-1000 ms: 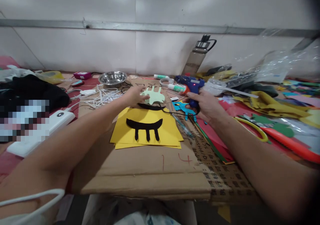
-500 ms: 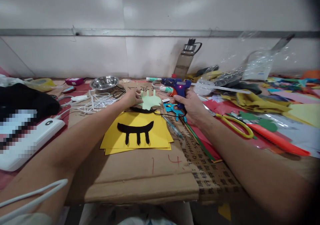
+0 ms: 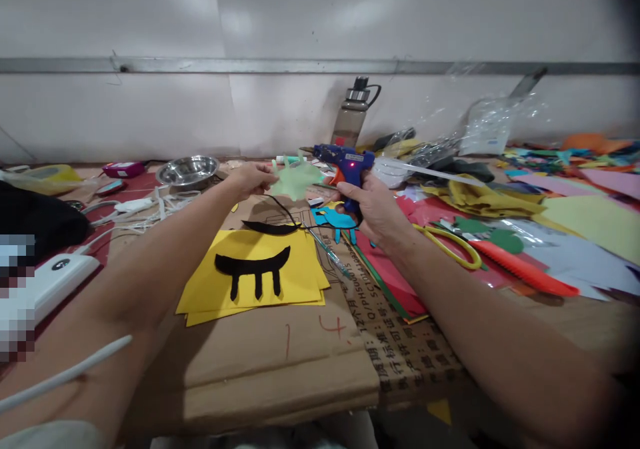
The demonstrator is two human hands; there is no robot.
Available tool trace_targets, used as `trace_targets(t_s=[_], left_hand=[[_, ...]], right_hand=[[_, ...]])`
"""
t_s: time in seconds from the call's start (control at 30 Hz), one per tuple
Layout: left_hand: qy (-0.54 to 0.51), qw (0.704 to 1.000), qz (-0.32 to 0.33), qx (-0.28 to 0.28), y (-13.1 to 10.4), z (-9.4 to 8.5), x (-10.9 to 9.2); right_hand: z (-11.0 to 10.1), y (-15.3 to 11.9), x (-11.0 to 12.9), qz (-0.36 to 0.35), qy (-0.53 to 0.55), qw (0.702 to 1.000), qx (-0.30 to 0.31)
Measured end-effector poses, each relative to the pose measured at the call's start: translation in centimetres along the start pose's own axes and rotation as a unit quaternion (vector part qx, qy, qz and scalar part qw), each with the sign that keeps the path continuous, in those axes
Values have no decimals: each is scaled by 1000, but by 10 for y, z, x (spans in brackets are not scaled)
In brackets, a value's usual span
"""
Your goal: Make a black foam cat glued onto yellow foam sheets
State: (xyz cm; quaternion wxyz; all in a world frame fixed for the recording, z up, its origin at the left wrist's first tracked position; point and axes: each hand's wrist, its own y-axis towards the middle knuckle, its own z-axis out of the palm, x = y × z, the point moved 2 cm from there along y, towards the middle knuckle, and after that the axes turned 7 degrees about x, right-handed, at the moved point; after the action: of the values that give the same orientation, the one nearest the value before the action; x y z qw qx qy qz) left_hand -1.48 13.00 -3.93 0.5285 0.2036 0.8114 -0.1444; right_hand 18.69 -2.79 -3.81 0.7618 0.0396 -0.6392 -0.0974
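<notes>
My left hand [image 3: 254,179] pinches the left edge of a pale green cutout [image 3: 299,180], held up off the cardboard. My right hand [image 3: 373,202] is wrapped round the handle of a blue glue gun [image 3: 350,162] with a lit red light; its nozzle points left, at the top of the green cutout. Below them, a black eyelash-like shape [image 3: 256,264] lies on yellow sheets [image 3: 300,276]. Another black piece [image 3: 267,227] rests at the sheets' top edge. A blue cutout [image 3: 340,220] and a pen [image 3: 327,252] lie beneath the gun.
A metal bowl [image 3: 187,170] and white cables are at the left, with a white power bank [image 3: 55,296] nearer. A bottle [image 3: 351,114] stands behind the gun. Yellow-handled scissors [image 3: 457,252], an orange cutter [image 3: 523,269] and coloured sheets lie at the right.
The green cutout has been raised off the cardboard in my left hand. The glue gun's nozzle is now close beside it. The view has shifted slightly to the right.
</notes>
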Motion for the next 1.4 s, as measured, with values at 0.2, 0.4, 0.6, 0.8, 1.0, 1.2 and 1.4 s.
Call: trace_targets(t_s=[0.2, 0.4, 0.6, 0.8, 1.0, 1.2, 1.4], left_hand=[[43, 997, 26, -61, 6, 15, -10], [243, 943, 222, -54, -77, 6, -19], [309, 878, 281, 234, -153, -2, -3], [331, 858, 238, 313, -164, -13, 15], [308, 859, 257, 318, -172, -11, 7], [324, 845, 293, 309, -180, -6, 8], [361, 809, 356, 296, -188, 4, 6]], right_hand=[[-1, 2, -2, -5, -17, 1000, 0], [2, -1, -3, -21, -67, 996, 49], [8, -12, 10, -5, -108, 990, 85], [13, -19, 16, -4, -124, 987, 107], [17, -23, 9, 22, -121, 986, 115], [21, -26, 7, 28, -152, 978, 137], [20, -28, 3, 50, -172, 970, 165]])
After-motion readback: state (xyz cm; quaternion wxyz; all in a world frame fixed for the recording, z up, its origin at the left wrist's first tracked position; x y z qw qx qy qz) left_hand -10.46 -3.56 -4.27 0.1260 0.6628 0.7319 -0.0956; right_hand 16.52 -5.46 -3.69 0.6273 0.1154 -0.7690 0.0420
